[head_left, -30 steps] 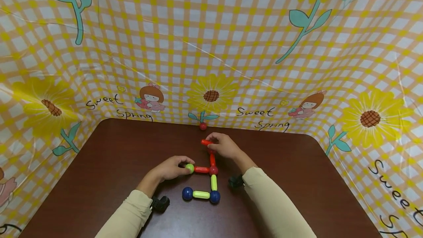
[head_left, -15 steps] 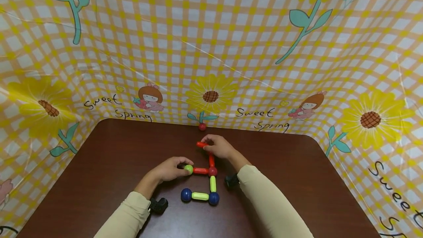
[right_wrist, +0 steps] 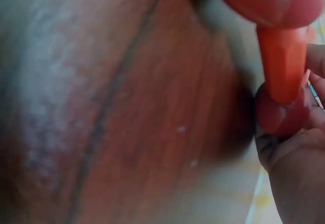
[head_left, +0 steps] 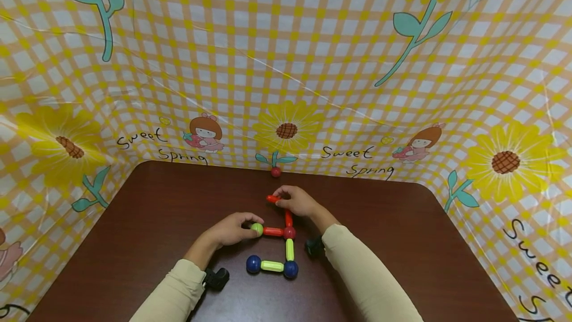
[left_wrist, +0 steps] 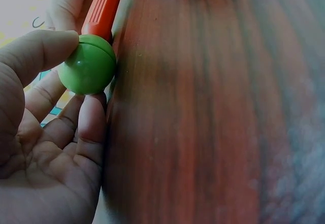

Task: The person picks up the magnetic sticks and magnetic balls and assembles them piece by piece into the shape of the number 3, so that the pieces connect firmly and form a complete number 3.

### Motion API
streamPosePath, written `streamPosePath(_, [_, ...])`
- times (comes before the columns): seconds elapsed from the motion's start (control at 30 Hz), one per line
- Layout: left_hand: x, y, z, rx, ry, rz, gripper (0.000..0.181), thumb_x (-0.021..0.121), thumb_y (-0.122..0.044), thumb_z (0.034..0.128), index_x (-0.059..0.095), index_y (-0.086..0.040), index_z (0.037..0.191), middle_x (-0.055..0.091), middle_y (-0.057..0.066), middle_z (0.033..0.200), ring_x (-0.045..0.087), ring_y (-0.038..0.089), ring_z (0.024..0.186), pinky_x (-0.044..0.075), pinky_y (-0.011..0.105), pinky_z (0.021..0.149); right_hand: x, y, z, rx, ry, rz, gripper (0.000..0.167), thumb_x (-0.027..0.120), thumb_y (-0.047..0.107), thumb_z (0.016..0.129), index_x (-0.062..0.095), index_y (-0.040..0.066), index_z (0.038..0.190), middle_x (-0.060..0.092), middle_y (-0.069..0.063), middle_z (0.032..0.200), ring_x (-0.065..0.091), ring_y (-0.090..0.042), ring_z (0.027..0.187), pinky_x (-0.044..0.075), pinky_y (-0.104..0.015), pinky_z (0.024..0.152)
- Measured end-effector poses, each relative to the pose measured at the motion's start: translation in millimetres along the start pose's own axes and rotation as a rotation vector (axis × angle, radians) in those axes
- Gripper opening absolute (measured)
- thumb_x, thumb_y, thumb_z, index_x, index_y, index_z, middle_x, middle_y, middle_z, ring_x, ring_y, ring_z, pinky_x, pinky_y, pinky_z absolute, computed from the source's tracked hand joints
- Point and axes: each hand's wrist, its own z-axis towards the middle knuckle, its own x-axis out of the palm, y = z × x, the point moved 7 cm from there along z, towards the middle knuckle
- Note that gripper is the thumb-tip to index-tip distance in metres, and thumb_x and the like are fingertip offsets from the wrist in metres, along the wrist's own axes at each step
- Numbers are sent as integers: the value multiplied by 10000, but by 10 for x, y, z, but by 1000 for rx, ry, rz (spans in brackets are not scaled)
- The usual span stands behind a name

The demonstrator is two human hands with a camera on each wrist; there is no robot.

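Observation:
In the head view, my left hand (head_left: 232, 229) pinches a green ball (head_left: 256, 228) between thumb and fingers; the left wrist view shows the same green ball (left_wrist: 89, 65). A red stick (head_left: 273, 231) joins it to a red ball (head_left: 289, 233). From there another red stick (head_left: 288, 218) runs away to a far red ball (right_wrist: 282, 113), covered by my right hand in the head view. My right hand (head_left: 298, 201) grips a third red stick (head_left: 272, 198) close to that far ball, its end poking out leftward.
A yellow-green stick (head_left: 289, 250) leads nearer to a blue ball (head_left: 291, 269). Another yellow-green stick (head_left: 272, 266) ties that to a second blue ball (head_left: 253, 264). One loose red ball (head_left: 275, 172) lies at the brown table's (head_left: 187, 193) far edge, by the patterned cloth (head_left: 237, 128).
My right hand and the red stick in it have shifted slightly left and nearer, with more of the stick's end showing. The left hand stays on the green ball.

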Motion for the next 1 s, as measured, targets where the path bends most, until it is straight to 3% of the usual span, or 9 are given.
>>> streamPosePath(0.4, [-21, 13, -2, -6, 18, 13, 284, 712, -170, 921, 683, -97, 1194, 640, -2, 1054, 541, 170, 972, 446, 374, 857, 77, -167, 15, 30, 47, 191, 185, 653, 78, 943, 683, 79, 1126, 647, -47, 1064, 553, -187, 907, 456, -320, 793])
streamPosePath(0.67, [-58, 22, 34, -31, 92, 11, 311, 713, -216, 921, 678, -102, 1208, 639, -6, 1084, 548, 176, 960, 449, 361, 839, 93, -159, 15, 53, 41, 205, 192, 655, 62, 937, 695, 87, 1123, 659, -26, 1049, 561, -178, 919, 455, -316, 812])
streamPosePath(0.87, [-137, -4, 155, -72, 181, -44, 309, 640, -211, 969, 651, -51, 1233, 647, 33, 1136, 584, 165, 925, 491, 336, 783, 67, -151, 7, 52, 39, 198, 193, 659, 70, 934, 695, 82, 1123, 660, -22, 1037, 562, -175, 916, 457, -314, 817])
streamPosePath(1.0, [-248, -44, 335, -81, 127, -27, 278, 612, -186, 985, 658, -33, 1212, 665, 42, 1055, 602, 169, 919, 501, 333, 766, 60, -164, 4, 43, 38, 212, 193, 653, 65, 935, 690, 64, 1124, 653, -31, 1024, 561, -176, 899, 458, -310, 807])
